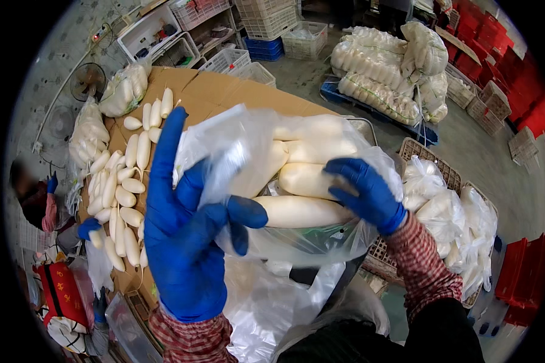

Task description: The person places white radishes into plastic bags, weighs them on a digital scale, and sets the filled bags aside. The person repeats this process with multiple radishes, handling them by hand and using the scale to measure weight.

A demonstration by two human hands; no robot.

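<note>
Before me a clear plastic bag [236, 149] lies around several large white radishes [306, 212], its mouth spread towards me. My left hand [186, 254], in a blue glove, is raised at the bag's left side. Plastic film runs between its bent fingers and thumb, while one finger points up. At the right, my right hand [368, 195], also gloved in blue, reaches over the radishes. Its fingers and thumb are around the right end of a middle radish [302, 179]; blur hides whether they grip it.
Loose radishes [122, 199] cover the left of the cardboard-topped table [227, 88]. A co-worker's gloved hand [89, 228] holds one there. Bagged radishes [436, 208] lie on crates at right; more bags [377, 68] are stacked on a blue pallet [331, 93]. Red crates [520, 267] stand far right.
</note>
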